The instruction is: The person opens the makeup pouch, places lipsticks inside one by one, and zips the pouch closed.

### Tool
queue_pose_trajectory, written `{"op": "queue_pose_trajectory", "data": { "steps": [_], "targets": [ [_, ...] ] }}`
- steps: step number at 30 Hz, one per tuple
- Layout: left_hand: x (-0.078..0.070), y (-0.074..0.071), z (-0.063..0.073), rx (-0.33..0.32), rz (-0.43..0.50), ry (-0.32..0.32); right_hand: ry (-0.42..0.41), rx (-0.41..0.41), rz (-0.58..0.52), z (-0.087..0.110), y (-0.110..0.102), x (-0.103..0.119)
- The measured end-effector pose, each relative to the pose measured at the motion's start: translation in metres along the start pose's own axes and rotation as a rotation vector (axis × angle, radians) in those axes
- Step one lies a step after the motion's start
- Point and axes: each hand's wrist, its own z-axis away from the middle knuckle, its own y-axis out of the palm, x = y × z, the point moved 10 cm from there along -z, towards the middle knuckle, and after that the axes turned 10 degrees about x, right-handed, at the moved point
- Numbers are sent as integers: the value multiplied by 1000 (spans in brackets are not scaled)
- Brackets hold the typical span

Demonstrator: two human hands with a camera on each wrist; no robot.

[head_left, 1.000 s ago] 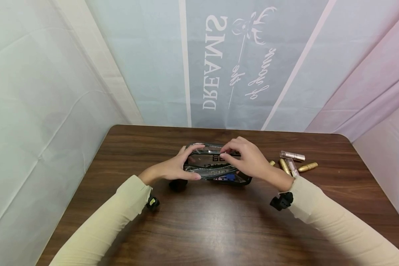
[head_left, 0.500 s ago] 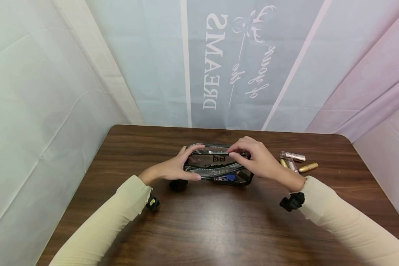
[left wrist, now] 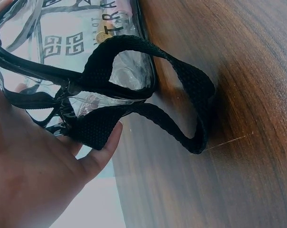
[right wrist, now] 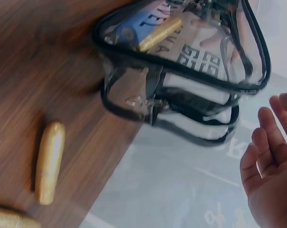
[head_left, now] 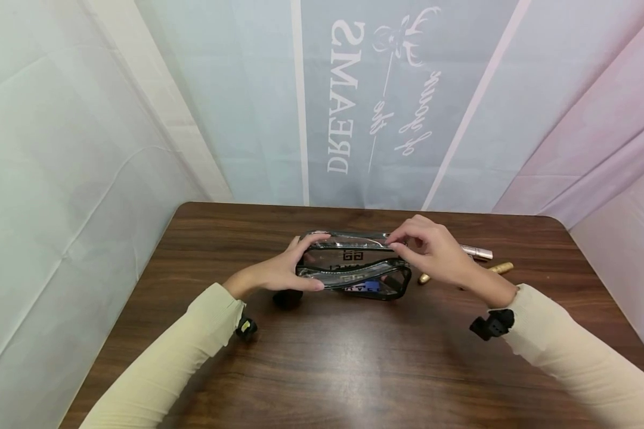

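Observation:
A clear cosmetic bag [head_left: 354, 275] with black trim and printed letters stands at the far middle of the table, its top unzipped and gaping. My left hand [head_left: 279, 271] holds its left end, thumb at the near rim and a finger on the far rim. At the right end of the far rim, thumb and fingertips of my right hand [head_left: 429, 250] pinch the edge. A black strap loop [left wrist: 200, 104] sticks out from the left end. Through the plastic show a gold tube [right wrist: 161, 34] and a blue item [right wrist: 138, 26]. The zipper pull [right wrist: 143, 102] hangs at the right end, apart from my fingers.
Right of the bag lie loose gold tubes [head_left: 424, 278] and a clear-and-silver lipstick tube [head_left: 477, 252], partly hidden by my right hand and wrist. The wooden table [head_left: 322, 369] ends at a printed curtain [head_left: 257, 119] just behind the bag.
My right hand has slid rightward along the bag's far rim to its right end, and the mouth gapes wider there. My left hand has stayed in place.

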Motion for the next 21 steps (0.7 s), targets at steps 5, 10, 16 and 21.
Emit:
{"op": "queue_pose_trajectory", "data": {
  "steps": [5,10,16,21],
  "targets": [
    [1,-3,-1,6,5,-2,15,4,-9,6,-10,-9],
    [2,-6,-3,15,8,-15,23,-7,-25,13,-26,-20],
    [2,-10,-5,19,22,-17,49,9,2,23,-41,-36],
    [2,-12,-7,20,28,-28,80,31,21,29,-51,-50]
  ]
}}
